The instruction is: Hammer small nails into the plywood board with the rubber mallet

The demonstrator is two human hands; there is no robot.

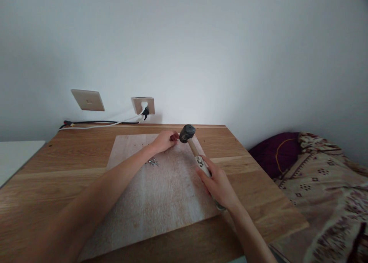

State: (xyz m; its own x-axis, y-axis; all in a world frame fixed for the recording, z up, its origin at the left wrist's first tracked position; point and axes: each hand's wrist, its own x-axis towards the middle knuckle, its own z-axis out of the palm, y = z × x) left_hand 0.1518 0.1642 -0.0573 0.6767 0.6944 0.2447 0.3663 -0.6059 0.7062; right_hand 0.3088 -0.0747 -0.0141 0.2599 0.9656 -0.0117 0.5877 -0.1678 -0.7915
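Mallet in right hand, left hand at board, on wooden worktop

Mallet (193, 147), one, dark head, pale handle with dark patches; located over the board's right part, head near the board's far right corner; right hand (217, 178) wraps the handle, fingers closed round it, by the board's right edge; board (161, 201), one, pale, flat on the worktop (250, 175); left hand (164, 140), near the board's far edge, fingers bent and drawn together, fingertips just beside the mallet head; whether they pinch anything cannot be told; nails (153, 162), small loose group, silvery, on the board beside the left wrist, toward its far edge; cables (94, 126), black and white, along the worktop's far left edge; patterned bedding (322, 190) and purple cloth (273, 152), beyond the worktop's right edge.
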